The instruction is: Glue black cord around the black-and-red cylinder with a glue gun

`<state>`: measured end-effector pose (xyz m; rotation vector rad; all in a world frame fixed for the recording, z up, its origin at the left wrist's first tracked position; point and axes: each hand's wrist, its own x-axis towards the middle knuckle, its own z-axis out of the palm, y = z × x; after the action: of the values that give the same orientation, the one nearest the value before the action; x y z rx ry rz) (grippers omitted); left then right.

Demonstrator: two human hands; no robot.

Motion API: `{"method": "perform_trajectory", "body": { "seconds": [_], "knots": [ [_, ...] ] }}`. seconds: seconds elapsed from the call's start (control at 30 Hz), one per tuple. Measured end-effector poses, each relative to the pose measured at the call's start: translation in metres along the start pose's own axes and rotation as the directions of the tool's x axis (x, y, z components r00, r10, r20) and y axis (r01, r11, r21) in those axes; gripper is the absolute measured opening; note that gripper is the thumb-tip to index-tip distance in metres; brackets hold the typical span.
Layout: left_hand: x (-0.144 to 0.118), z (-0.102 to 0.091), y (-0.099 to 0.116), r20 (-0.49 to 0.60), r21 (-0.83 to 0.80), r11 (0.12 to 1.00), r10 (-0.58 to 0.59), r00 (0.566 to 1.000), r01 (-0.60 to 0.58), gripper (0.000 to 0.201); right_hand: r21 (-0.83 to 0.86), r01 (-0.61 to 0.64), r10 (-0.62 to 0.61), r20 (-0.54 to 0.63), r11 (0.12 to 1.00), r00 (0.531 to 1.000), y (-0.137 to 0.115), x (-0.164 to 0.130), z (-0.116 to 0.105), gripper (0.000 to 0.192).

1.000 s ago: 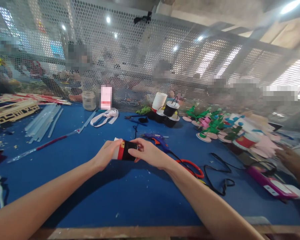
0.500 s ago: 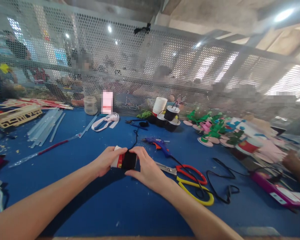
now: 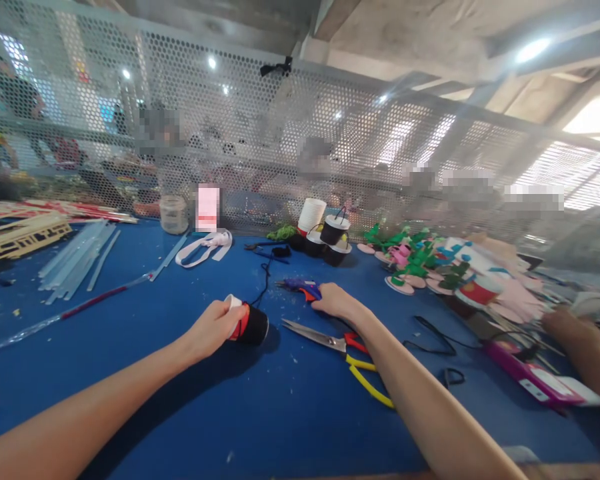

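The table [image 3: 260,413] carries the red-and-yellow-handled scissors [image 3: 325,341], lying between the forearms. The right hand [image 3: 337,303] has left the cup and moved to the blue glue gun [image 3: 300,286]; its fingers are closed on the handle. The left hand [image 3: 214,328] alone now holds the paper cup [image 3: 253,325] — tilted, left of the scissors, fingers clamped on its white end. The black cord [image 3: 266,283] trails from the cup — attention appears shifted from wrap to tool.

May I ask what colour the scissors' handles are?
One red handle, one yellow handle; head view.
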<state>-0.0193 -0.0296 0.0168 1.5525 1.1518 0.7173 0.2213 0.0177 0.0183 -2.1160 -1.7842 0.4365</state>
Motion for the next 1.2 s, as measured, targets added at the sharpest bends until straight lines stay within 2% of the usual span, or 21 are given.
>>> {"method": "perform_trajectory", "body": {
  "seconds": [0.1,0.27,0.33,0.4,0.47,0.53,0.6,0.7,0.8,0.9,1.03,1.1,1.2],
  "knots": [
    [-0.001,-0.002,-0.001,-0.006,0.075,0.996,0.047,0.999,-0.046,0.032,0.091,-0.038,0.042,-0.043,0.995,0.998,0.003,0.001,0.009,0.012],
    [0.0,-0.005,-0.001,-0.011,0.099,0.994,0.048,0.999,-0.047,0.029,0.343,0.039,-0.006,-0.096,0.938,0.995,-0.006,-0.023,-0.005,0.031],
    [0.0,-0.005,0.0,-0.026,0.096,0.995,0.03,0.999,-0.028,0.029,0.458,0.093,-0.075,-0.057,0.884,0.996,-0.014,-0.039,-0.013,0.026],
    [0.0,-0.005,0.001,-0.041,0.082,0.997,0.012,0.999,-0.009,0.029,0.634,0.115,-0.185,0.044,0.765,0.982,-0.021,-0.055,-0.017,0.02],
    [0.001,-0.005,0.0,-0.074,0.047,0.999,-0.011,0.997,0.014,0.029,0.686,0.126,-0.262,0.098,0.717,0.96,-0.028,-0.07,-0.016,0.021],
    [0.004,-0.006,-0.003,-0.12,-0.014,0.999,-0.036,0.992,0.035,0.028,0.675,0.144,-0.311,0.132,0.724,0.941,-0.033,-0.082,-0.011,0.022],
    [0.007,-0.006,-0.005,-0.148,-0.097,0.994,-0.066,0.987,0.052,0.026,0.623,0.156,-0.316,0.155,0.767,0.936,-0.037,-0.092,-0.004,0.023],
    [0.009,-0.007,-0.005,-0.106,-0.197,0.976,-0.114,0.988,0.091,0.023,0.455,0.179,-0.267,0.138,0.872,0.954,-0.039,-0.102,0.005,0.023],
    [0.008,-0.007,-0.003,-0.072,-0.236,0.965,-0.135,0.988,0.115,0.02,0.32,0.241,-0.285,0.097,0.916,0.954,-0.039,-0.107,0.009,0.03],
    [0.006,-0.005,0.0,-0.072,-0.25,0.961,-0.142,0.987,0.12,0.021,0.228,0.34,-0.356,0.03,0.912,0.934,-0.038,-0.109,0.009,0.027],
    [0.005,-0.004,0.002,-0.062,-0.25,0.958,-0.163,0.985,0.142,0.023,0.179,0.524,-0.518,-0.081,0.833,0.851,-0.039,-0.107,0.009,0.012],
    [0.005,-0.003,0.002,-0.066,-0.249,0.958,-0.163,0.984,0.142,0.024,0.171,0.556,-0.548,-0.092,0.814,0.831,-0.04,-0.108,0.008,0.008],
    [0.005,-0.003,0.003,-0.075,-0.249,0.96,-0.149,0.986,0.127,0.022,0.135,0.552,-0.55,-0.058,0.823,0.833,-0.041,-0.111,0.007,0.01]
  ]
}}
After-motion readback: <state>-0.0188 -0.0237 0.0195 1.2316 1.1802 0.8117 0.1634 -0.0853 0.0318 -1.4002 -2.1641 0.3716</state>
